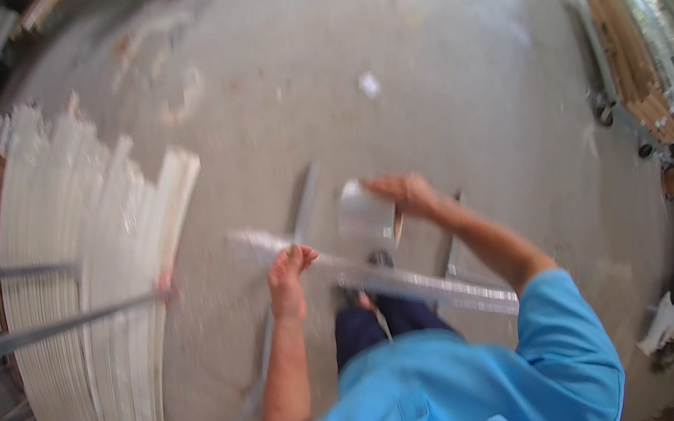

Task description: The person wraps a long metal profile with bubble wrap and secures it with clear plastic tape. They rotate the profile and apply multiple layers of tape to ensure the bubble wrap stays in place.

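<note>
My left hand (pixel 286 278) is closed around a long, thin strip wrapped in shiny clear film (pixel 422 285). The strip slants across my body, its far end blurred at the left and its near end close to my right elbow. Beyond the strip, my right hand (pixel 406 194) grips what looks like a roll of clear film (pixel 363 215), with a brownish edge showing at its side. Motion blur hides exactly how the right fingers sit on it. A grey metal bar (pixel 306 202) runs below my left hand, and another dark bar (pixel 457 254) lies under my right forearm.
To the left, long white strips (pixel 110 277) are stacked on a rack with grey metal arms (pixel 69 326). A wheeled cart (pixel 598 88) at the far right carries long brown boards (pixel 623 43). A white scrap (pixel 369 85) lies on the concrete floor (pixel 274 59).
</note>
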Motion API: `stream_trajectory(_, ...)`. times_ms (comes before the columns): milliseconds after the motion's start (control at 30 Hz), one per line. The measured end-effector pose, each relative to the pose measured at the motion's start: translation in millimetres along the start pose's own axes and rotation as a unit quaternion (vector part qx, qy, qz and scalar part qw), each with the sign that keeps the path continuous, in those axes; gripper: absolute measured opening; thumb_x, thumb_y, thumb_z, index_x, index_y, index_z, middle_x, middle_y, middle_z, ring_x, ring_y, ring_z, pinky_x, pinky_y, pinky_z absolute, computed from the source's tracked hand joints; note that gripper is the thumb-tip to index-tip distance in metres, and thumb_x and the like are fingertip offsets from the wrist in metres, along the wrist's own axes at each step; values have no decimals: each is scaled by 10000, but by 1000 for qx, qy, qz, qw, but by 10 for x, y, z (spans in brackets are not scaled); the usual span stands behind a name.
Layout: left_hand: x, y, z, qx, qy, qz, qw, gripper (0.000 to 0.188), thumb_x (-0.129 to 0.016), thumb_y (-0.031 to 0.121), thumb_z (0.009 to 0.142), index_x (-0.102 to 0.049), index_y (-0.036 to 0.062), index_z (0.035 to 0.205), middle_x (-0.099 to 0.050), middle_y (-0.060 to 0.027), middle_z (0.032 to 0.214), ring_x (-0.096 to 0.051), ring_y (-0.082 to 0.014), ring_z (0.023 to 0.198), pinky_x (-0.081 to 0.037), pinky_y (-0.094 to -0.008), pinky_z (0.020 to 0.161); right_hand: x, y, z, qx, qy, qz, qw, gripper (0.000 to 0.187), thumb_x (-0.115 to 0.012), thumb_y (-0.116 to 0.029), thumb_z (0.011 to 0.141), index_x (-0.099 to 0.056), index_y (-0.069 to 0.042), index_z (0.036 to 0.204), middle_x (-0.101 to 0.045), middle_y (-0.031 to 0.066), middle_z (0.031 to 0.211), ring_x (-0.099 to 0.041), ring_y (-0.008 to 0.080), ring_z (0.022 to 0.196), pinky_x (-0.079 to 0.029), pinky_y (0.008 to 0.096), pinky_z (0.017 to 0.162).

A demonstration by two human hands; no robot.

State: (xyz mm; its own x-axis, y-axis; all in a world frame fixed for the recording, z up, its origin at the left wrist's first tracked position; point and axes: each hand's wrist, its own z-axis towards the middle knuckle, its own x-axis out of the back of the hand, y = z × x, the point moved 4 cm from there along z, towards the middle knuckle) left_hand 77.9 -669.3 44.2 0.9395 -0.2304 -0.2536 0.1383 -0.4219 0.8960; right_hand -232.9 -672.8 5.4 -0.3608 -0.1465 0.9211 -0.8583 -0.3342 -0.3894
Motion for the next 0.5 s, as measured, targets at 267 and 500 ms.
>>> stream_trajectory(267,79,-1394,-586,-17,-46,365,930,385,-753,257,800,-686,-1,1078,-699,-143,1018,-546,-309,1200,-408,-396,1047,-1388,-320,-387,-69,-228,153,959,717,-755,-111,699,-526,-216,1370,-672,104,1197,-669,291,1047,-541,405,866)
stream_trajectory(500,384,-1327,-868,209,-163,255,930,412,-717,335,854,-666,47,1144,-686,-147,1056,-580,-266,1139,-433,-393,977,-1685,-903,-582,-228,-432,472,734,522,-650,-196,846,-560,-178,1360,-668,148,1209,-623,283,1147,-466,393,979)
